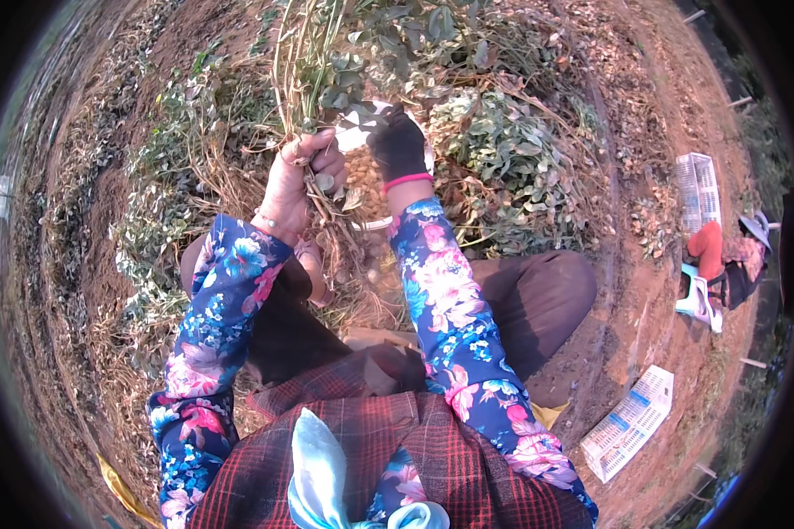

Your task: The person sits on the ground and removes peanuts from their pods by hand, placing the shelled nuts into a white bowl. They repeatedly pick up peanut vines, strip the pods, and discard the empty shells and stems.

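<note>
My bare left hand [298,182] is closed around a bunch of peanut plant stems [304,73]. The leafy tops point away from me, and the thin roots [344,241] hang below my fist, with a few pale pods among them. My right hand [398,144], in a black glove with a pink cuff, is curled above the right side of a white basin [429,142]. Whether its fingers hold anything is hidden. Peanuts in their shells [365,178] lie inside the basin, partly covered by my hands and the stems.
Heaps of peanut plants lie to the left [165,178] and right [503,145] of the basin. At far right, a person [734,258] sits on a plastic stool [698,301] near a white crate [698,188]. Another crate [628,423] stands nearer, on the soil.
</note>
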Demonstrator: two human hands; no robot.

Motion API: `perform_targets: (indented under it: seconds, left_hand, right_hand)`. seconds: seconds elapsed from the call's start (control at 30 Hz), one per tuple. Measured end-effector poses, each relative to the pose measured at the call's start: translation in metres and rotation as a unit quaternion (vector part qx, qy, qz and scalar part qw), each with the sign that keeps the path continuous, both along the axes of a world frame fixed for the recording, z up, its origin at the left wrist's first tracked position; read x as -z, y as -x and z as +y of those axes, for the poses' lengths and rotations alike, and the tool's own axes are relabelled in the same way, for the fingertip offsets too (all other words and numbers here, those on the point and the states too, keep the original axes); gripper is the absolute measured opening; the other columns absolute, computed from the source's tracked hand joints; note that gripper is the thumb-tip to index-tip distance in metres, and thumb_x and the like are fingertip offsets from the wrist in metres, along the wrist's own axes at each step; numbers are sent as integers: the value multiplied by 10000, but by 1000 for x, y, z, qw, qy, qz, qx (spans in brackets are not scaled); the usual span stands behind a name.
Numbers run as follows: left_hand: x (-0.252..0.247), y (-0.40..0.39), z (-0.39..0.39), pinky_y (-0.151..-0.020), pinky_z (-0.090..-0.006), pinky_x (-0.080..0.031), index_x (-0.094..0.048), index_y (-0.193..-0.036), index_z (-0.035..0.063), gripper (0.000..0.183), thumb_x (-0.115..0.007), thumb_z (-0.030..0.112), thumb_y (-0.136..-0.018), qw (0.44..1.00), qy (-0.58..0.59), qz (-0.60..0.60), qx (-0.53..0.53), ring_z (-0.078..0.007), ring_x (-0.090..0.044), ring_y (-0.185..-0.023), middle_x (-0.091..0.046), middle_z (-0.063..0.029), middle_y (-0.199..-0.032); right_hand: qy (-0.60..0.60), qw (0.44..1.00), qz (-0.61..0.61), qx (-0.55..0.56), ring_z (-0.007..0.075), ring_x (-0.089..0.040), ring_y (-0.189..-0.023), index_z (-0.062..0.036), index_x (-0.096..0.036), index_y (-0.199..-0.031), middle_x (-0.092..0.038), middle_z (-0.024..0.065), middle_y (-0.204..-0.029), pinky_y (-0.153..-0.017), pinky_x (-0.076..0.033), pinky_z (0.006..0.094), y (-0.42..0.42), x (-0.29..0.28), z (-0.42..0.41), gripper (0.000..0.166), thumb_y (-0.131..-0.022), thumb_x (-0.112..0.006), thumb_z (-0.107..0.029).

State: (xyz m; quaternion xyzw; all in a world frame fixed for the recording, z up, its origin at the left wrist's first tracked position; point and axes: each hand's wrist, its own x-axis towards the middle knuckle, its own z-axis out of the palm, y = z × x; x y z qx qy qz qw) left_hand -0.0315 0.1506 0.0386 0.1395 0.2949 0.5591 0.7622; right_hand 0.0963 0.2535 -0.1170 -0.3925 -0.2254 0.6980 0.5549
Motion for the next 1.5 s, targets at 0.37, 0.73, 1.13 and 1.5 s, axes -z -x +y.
perform_targets:
  seconds: [0.37, 0.73, 1.13, 1.5]
  left_hand:
    - [-31, 50, 1, -427, -230, -250, -425, -802, 68, 162, -513, 182, -876, 949, -266, -162, -48, -72, -289, -455, -325, 33, -584]
    - [-29, 46, 11, -433, -232, -262, -435, -849, 46, 147, -505, 171, -879, 950, -282, -122, -57, -73, -283, -452, -318, 27, -587]
    - [-16, 29, 29, -440, -237, -280, -461, -822, 41, 116, -515, 143, -838, 973, -208, -57, -83, -95, -308, -479, -341, 15, -575]
    - [-20, 5, 34, -431, -234, -267, -429, -740, 82, 143, -527, 150, -819, 978, -205, -14, -45, -76, -314, -440, -339, 39, -543]
  right_hand:
    - [-13, 991, -118, -53, 128, -558, -738, -65, -589, -963, -592, 23, -788, -723, -464, 300, -55, -1, -22, 113, -864, -536, -73]
    - [-169, 967, -121, -148, 150, -585, -903, 34, -567, -1059, -616, 77, -975, -800, -481, 297, -55, -111, -104, 264, -857, -528, -132]
    - [42, 942, 265, -201, 58, -529, -695, -43, -471, -1166, -518, -33, -833, -586, -463, 177, -14, -91, -135, 319, -936, -454, -263]
    - [167, 920, 335, -115, 112, -566, -618, -158, -523, -851, -518, -65, -713, -653, -530, 306, -1, -107, -136, 256, -900, -482, -405]
